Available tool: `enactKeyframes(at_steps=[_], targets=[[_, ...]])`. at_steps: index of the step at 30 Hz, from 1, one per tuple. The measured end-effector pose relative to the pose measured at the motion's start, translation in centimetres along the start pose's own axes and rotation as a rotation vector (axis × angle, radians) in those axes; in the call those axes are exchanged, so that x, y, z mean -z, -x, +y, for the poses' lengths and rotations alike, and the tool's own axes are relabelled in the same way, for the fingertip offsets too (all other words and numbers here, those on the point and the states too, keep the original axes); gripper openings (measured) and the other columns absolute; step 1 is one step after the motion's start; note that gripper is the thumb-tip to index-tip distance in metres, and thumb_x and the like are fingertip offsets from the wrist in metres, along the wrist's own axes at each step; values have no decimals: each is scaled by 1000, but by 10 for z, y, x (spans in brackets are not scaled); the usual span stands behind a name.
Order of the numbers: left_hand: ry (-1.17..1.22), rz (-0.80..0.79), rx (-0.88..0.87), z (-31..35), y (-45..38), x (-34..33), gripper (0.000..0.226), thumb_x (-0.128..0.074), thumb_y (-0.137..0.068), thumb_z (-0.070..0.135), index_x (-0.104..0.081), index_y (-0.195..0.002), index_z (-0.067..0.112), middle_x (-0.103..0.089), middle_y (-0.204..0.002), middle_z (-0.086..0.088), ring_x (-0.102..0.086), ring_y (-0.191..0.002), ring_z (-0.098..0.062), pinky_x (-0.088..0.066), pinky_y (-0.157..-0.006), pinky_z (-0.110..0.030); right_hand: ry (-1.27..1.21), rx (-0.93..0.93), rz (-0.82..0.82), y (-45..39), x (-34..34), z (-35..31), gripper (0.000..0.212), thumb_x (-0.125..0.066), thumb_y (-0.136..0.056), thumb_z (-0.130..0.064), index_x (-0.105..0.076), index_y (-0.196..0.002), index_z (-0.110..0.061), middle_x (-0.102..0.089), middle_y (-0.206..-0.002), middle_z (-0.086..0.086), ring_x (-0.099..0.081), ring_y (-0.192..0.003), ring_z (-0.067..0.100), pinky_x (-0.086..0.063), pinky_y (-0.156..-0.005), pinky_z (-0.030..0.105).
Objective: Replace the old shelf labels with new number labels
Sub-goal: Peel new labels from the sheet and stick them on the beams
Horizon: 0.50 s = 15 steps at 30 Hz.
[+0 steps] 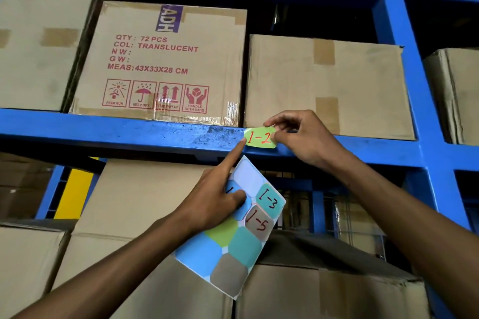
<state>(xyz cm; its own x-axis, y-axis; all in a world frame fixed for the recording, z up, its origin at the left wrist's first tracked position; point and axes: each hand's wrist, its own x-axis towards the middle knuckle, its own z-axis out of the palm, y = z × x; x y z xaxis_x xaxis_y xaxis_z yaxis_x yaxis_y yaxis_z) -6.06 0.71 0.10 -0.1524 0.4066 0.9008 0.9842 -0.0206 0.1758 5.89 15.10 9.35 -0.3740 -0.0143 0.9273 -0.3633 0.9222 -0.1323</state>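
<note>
A green label [260, 138] marked "1-2" in red lies against the front edge of the blue shelf beam [129, 132]. My right hand [303, 137] pinches the label's right end between thumb and fingers. My left hand [220, 194] grips a sticker sheet [233, 235] with its thumb on top, and its straight index finger touches the label's left edge. The sheet carries coloured stickers, two of them marked "1-3" and "1-5". A scuffed, dirty patch shows on the beam just left of the label.
Cardboard boxes fill the rack: a printed box [160, 59] and a plain box [326, 85] stand on the beam, and more boxes [145, 199] sit below. A blue upright post [404, 72] rises at the right. A yellow panel [74, 193] shows at lower left.
</note>
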Motion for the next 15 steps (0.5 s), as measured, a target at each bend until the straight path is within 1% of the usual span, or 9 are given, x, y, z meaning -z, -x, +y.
enactKeyframes(at_steps=[1,2,4,5,7,9,10,12,15], targets=[[-3,-10,0,-1,-1,0,93,-57,-77,6,-9,-144,50,-64,-100,-15,-42,-55,-5,-39,-55,-25,0,-3,-1,-1,-1,1,30,-62,-78,-2,-67,-81,-31,-63,-79,0,-54,-73,9,-46,-72,30],[-11,-19,1,-1,-3,0,94,-57,-77,6,-9,-144,50,-64,-96,-17,-42,-55,-6,-39,-55,-25,-1,-7,-3,-1,-3,1,29,-62,-78,-2,-67,-81,-31,-62,-77,-1,-53,-72,8,-46,-71,30],[-41,-37,3,-2,-7,-1,95,-56,-77,6,-6,-143,52,-63,-87,-16,-44,-54,-8,-39,-53,-24,-1,-14,-2,0,-5,2,27,-63,-79,-3,-68,-84,-29,-60,-75,-5,-52,-70,8,-45,-70,28],[-55,-45,10,-2,-9,-2,95,-56,-77,7,-4,-143,52,-64,-88,-14,-47,-56,-11,-41,-54,-26,2,-16,-1,0,-6,2,26,-63,-79,-3,-68,-85,-28,-60,-75,-5,-53,-70,8,-45,-69,27],[-89,-64,29,-2,-12,-4,95,-55,-77,8,-2,-145,48,-64,-92,-19,-53,-66,-22,-47,-63,-38,8,-21,7,1,-8,2,24,-63,-78,-3,-69,-88,-25,-61,-77,-3,-53,-71,9,-46,-69,25],[-128,-78,57,-4,-15,-6,94,-55,-77,9,-1,-147,43,-62,-93,-20,-53,-72,-26,-48,-68,-45,21,-27,8,2,-8,1,23,-63,-79,-4,-69,-91,-22,-61,-78,-3,-54,-72,8,-46,-68,23],[-143,-80,72,-6,-15,-7,94,-55,-77,11,0,-147,42,-61,-93,-17,-51,-72,-25,-48,-67,-45,28,-30,6,3,-8,1,23,-63,-79,-3,-69,-92,-21,-61,-78,-3,-54,-72,7,-46,-68,23],[-168,-87,80,-9,-16,-9,95,-55,-77,13,3,-147,41,-56,-88,-10,-44,-70,-22,-43,-60,-39,40,-34,7,3,-8,0,23,-62,-80,-3,-69,-94,-19,-60,-79,-3,-54,-72,7,-46,-69,24],[-194,-93,82,-11,-16,-11,97,-56,-77,15,6,-146,43,-51,-85,-9,-40,-69,-23,-36,-54,-33,57,-33,12,3,-8,0,23,-61,-80,-3,-69,-95,-18,-62,-81,0,-54,-74,9,-46,-69,26]])
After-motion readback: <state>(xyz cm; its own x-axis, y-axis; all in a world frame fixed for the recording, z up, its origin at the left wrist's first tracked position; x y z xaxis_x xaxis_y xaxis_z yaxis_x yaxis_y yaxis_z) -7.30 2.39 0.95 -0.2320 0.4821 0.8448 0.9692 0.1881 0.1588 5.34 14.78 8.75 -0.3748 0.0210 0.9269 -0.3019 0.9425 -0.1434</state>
